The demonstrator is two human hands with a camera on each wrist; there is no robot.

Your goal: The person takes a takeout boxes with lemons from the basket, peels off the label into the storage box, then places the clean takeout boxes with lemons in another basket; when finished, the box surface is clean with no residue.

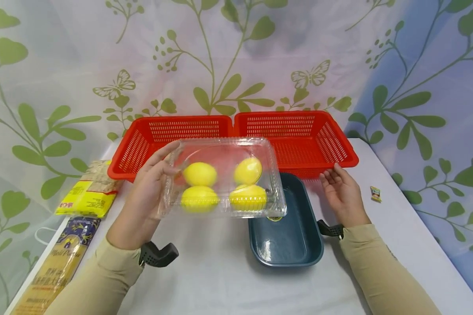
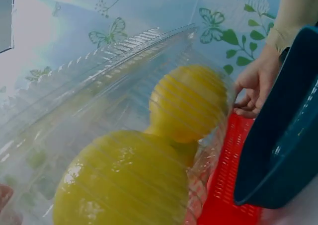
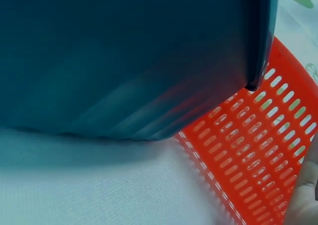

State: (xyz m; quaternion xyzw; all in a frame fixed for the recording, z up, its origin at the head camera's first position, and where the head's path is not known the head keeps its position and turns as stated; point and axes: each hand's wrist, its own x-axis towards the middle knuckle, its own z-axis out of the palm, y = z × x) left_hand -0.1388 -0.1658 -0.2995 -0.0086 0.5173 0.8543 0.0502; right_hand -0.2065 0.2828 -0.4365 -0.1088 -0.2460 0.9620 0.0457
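Note:
My left hand (image 1: 139, 203) grips the left side of a clear plastic clamshell box (image 1: 220, 146), holding it up over the table. Several yellow lemons (image 1: 200, 175) sit inside it in two rows; close up in the left wrist view, two lemons (image 2: 124, 180) show through the ridged plastic. My right hand (image 1: 344, 199) holds nothing, its fingers loosely bent at the front right corner of the right red basket (image 1: 299, 148); whether it touches the rim I cannot tell. Between the hands stands a dark blue rectangular dish (image 1: 287, 247), partly hidden by the box.
A left red basket (image 1: 189, 127) stands beside the right one at the back. On the left lie a yellow food bag (image 1: 90, 190) and a pasta packet (image 1: 57, 267). One small wrapped packet (image 1: 375, 194) lies at the right on the white tablecloth (image 1: 197, 271).

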